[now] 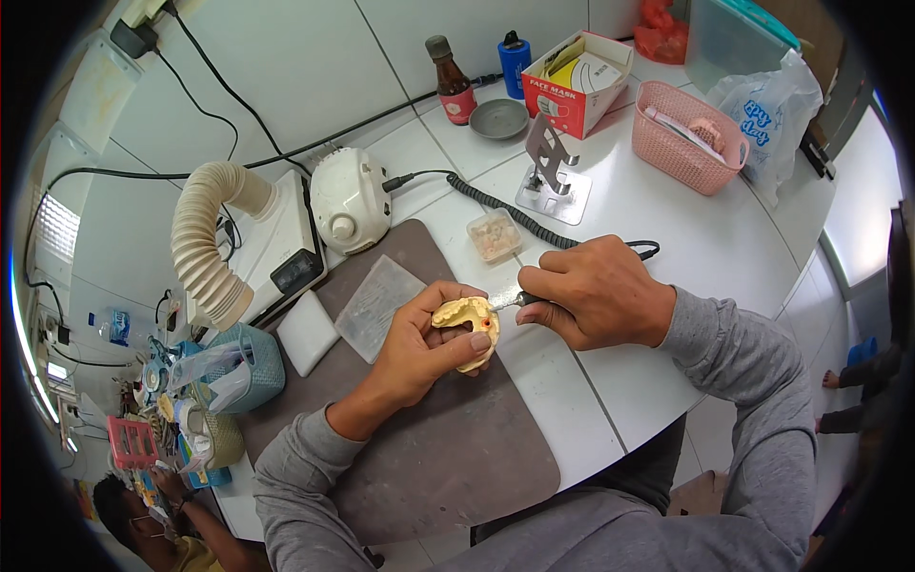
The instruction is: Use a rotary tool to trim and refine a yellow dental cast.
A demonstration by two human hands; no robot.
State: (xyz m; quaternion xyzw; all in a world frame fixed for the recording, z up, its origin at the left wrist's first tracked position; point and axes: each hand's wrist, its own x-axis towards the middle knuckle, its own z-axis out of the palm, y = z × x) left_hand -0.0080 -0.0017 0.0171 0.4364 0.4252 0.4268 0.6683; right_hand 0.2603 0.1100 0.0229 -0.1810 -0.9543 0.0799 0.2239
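A yellow horseshoe-shaped dental cast (489, 336) with a small red spot on it is gripped in my left hand (416, 345), the thumb laid across its near part. My right hand (602, 292) pinches a slim hand tool (522, 299) with a dark handle and a narrow metal tip. That tip reaches the upper right edge of the cast; whether it touches cannot be told. Both hands are raised over the right edge of a brown mat (448, 429). Just beyond them stands a small clear box (494, 235) with pale pieces inside.
Behind lie a white control unit (351, 202) with a coiled cord, a ribbed hose (205, 243), a metal stand (553, 181), a bottle (451, 81), a grey dish (498, 119), a red mask box (579, 86) and a pink basket (681, 143). Another person (143, 520) sits at lower left.
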